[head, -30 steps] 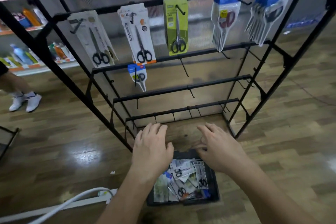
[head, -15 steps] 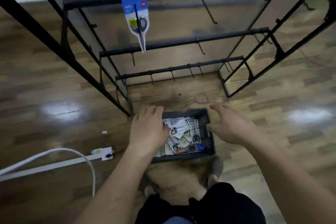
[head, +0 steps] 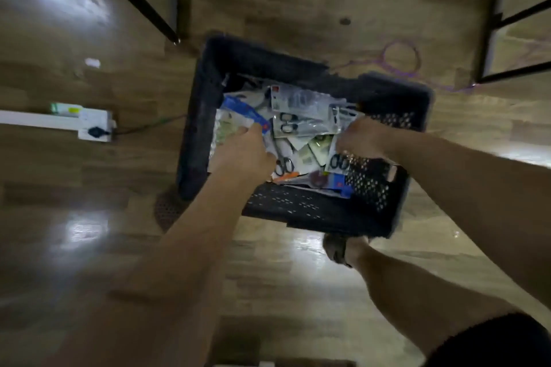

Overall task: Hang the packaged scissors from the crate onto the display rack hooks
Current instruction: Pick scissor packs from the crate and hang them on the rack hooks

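Note:
A black perforated crate (head: 313,211) sits on the wooden floor below me, filled with several packaged scissors (head: 301,116) lying in a loose pile. My left hand (head: 243,155) is down in the crate's left side, its fingertips against a blue-topped pack (head: 241,112); blur hides whether it holds anything. In the right side of the crate, the fingers of my right hand (head: 362,135) curl down onto a pack with black handles (head: 337,162). Of the display rack only the black legs (head: 143,0) show at the top.
A white power strip (head: 95,125) with a plugged cable lies on the floor left of the crate. A purple cord loop (head: 399,56) lies behind it. Another rack leg (head: 489,48) stands at the right. My foot (head: 337,247) is just in front of the crate.
My view has tipped from the rack straight down to the crate. Both hands have gone from hovering open above the crate down into the pile of packs.

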The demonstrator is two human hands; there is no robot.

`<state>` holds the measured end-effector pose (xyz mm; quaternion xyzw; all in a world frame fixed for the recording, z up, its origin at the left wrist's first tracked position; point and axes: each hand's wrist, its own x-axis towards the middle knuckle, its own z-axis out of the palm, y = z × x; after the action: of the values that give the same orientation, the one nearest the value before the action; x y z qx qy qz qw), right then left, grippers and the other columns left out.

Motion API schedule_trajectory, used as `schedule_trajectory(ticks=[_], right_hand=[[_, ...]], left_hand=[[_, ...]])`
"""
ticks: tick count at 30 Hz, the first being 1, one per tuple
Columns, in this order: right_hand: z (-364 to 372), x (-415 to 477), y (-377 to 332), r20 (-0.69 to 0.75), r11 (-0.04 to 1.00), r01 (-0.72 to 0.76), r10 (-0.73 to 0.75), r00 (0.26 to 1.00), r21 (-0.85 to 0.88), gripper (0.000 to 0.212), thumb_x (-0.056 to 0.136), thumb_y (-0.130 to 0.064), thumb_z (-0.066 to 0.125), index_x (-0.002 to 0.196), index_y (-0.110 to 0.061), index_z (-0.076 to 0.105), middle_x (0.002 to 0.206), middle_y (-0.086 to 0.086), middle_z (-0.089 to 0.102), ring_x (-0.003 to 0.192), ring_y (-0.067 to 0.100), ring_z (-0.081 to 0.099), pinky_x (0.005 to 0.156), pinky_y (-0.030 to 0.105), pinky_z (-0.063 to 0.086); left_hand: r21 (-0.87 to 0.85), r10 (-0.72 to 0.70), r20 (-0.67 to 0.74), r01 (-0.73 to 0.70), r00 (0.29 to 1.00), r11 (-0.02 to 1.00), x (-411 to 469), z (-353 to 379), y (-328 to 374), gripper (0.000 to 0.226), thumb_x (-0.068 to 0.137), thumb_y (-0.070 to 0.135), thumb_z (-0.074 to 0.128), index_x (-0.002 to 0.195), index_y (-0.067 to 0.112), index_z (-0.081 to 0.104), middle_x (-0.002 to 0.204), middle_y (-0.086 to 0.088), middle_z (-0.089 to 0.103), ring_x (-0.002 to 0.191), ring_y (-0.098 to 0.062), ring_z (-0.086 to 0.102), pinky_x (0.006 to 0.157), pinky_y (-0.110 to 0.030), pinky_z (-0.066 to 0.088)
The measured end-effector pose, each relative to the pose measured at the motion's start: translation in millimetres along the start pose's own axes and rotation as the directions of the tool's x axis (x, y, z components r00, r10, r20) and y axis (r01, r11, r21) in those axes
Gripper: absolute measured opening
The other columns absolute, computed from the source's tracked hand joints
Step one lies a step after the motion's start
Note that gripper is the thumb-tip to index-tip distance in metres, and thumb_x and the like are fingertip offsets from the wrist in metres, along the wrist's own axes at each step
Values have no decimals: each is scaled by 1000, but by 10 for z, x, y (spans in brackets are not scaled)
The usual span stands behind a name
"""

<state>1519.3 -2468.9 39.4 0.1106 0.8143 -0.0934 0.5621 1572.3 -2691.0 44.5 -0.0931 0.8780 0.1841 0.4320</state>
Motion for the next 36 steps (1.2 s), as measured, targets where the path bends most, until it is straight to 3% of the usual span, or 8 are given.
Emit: schedule_trajectory(ticks=[5,9,12,16,20,23,32,36], right_hand=[[635,1713,-34,-1,946,-130,136,991,297,57,100,-38,61,141,-1,47,120,16,57,98,27,58,87,38,53],[924,2347,10,94,745,-213,199,976,633,42,91,-44,74,120,-16,63,111,10,71,90,25,70,77,28,61],[1124,2619,-35,263,330,-327,225,938,885,27,99,-39,64,86,-16,66,65,6,72,53,20,70,43,25,54],[1303,2793,-60,232,35,-257,328,916,966,24,90,-33,77,100,-12,70,91,5,75,57,17,70,44,27,53],[1407,2786,111,189,-56,-181,394,900,982,74,66,-47,93,125,-17,63,108,9,75,77,28,75,62,44,64],[1411,2695,191,162,-77,-143,357,920,987,40,85,-22,84,119,-10,67,102,10,74,78,23,72,46,31,58],[1559,2409,399,101,224,-185,341,935,957,32,92,-10,71,122,-9,59,103,4,71,80,21,72,63,31,59],[1383,2343,396,-507,784,117,272,818,609,76,90,-22,74,149,-9,29,134,1,47,104,16,57,78,19,46]], left_hand=[[48,-20,-28,21,999,999,1539,1028,-395,57,97,34,63,147,20,40,133,-12,53,121,-34,54,90,-42,47],[278,155,-191,-98,969,955,2147,1364,-383,53,96,28,61,145,16,43,149,-18,40,140,-39,34,109,-49,35],[402,307,-288,-176,907,898,2402,1480,-340,58,93,32,61,145,14,45,147,-17,42,139,-38,34,112,-49,28],[332,327,-352,-210,877,919,2646,1434,-210,72,92,36,63,154,16,31,155,-19,36,143,-40,34,116,-49,28],[131,198,-234,-171,952,976,2793,1356,-18,69,95,40,62,156,32,30,166,-16,17,151,-40,21,119,-52,28],[25,32,-211,-27,977,999,2880,1336,92,72,99,46,58,159,32,21,168,-14,10,155,-38,10,125,-47,19],[-393,-145,-297,18,944,919,3024,1266,-45,53,82,7,65,132,22,54,126,3,59,110,-15,60,98,-29,53],[-33,39,-325,-52,945,998,2962,1271,-129,52,87,16,65,136,21,49,143,-11,51,134,-34,44,108,-40,39]])
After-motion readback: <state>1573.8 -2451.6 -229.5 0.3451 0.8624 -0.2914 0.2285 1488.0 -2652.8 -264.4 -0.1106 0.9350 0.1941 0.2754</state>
